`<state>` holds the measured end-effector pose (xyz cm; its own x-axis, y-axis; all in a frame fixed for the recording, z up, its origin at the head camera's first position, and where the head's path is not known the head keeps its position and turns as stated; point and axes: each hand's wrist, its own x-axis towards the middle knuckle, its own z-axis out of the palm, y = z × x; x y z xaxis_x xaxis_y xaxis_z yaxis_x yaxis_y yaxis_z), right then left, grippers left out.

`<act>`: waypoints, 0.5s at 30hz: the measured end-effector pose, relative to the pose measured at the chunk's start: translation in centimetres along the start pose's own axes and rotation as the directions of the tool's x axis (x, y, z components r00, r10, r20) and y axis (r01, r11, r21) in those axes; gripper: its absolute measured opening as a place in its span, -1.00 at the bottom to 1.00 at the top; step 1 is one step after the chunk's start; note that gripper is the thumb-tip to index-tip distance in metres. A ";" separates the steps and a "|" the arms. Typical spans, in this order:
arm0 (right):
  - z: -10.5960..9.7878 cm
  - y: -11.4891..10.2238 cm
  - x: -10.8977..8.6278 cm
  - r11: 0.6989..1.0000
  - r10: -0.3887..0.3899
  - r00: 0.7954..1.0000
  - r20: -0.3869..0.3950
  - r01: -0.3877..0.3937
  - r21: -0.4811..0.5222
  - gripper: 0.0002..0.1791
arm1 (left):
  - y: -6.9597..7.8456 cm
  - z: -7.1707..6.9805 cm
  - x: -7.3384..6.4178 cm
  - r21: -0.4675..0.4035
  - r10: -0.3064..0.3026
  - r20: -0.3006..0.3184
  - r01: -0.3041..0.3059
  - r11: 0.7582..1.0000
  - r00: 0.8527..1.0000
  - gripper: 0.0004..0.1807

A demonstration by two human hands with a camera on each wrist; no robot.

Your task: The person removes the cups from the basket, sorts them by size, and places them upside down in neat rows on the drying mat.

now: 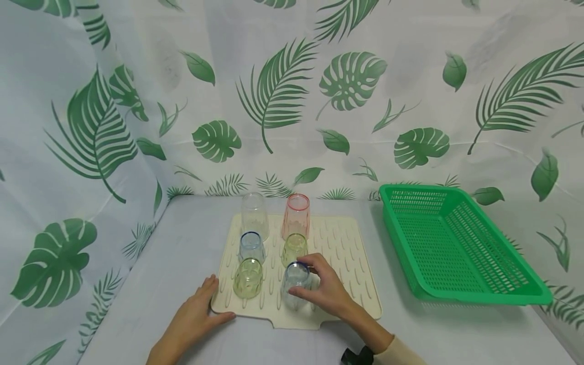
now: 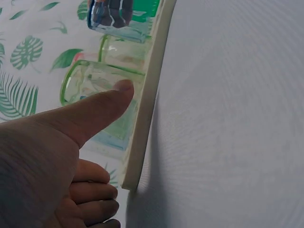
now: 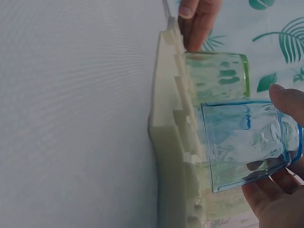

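Observation:
My right hand (image 1: 326, 289) grips a clear glass with a blue rim (image 1: 296, 286), thumb on one side and fingers on the other. In the right wrist view this blue-rimmed glass (image 3: 247, 142) has its base close to the cream drainer board (image 3: 164, 85). My left hand (image 1: 193, 309) lies at the front left corner of the drainer board (image 1: 335, 263), its fingers extended along the left edge and its thumb by the front edge. Nearest to it stands a green glass (image 1: 248, 279). Behind that is another blue-rimmed glass (image 1: 252, 247); a second green glass (image 1: 295, 249) stands behind the held one.
At the back of the board stand a tall clear glass (image 1: 254, 218) and a tall red-rimmed glass (image 1: 296, 217). A green plastic basket (image 1: 479, 298) sits on the right of the white table (image 1: 182, 238). A leaf-patterned sheet (image 1: 292, 101) hangs behind.

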<state>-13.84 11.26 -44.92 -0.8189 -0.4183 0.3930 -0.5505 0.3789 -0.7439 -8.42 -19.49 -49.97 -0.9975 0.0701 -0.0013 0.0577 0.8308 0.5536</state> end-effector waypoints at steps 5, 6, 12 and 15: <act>0.2 0.2 -0.2 1.000 0.007 1.000 0.012 -0.007 -0.015 -0.33 | 0.0 0.1 0.0 0.010 -0.011 0.021 0.011 1.000 1.000 0.07; 0.3 0.2 -0.2 1.000 0.006 1.000 0.012 -0.006 -0.017 -0.33 | 0.0 0.1 -0.1 0.014 -0.011 0.024 0.011 1.000 1.000 0.07; 0.4 0.7 -0.3 1.000 -0.003 1.000 0.009 0.003 -0.022 -0.32 | -0.1 0.1 -0.2 0.027 0.000 0.024 0.000 1.000 1.000 0.02; 0.8 1.8 -0.4 0.999 -0.018 1.000 0.007 0.018 -0.029 -0.30 | -0.1 0.1 -0.2 0.037 0.006 0.027 -0.007 0.999 1.000 0.00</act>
<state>-14.40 11.50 -46.84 -0.8079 -0.4310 0.4020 -0.5695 0.3955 -0.7205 -8.23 -19.50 -50.10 -0.9958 0.0897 -0.0205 0.0658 0.8502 0.5223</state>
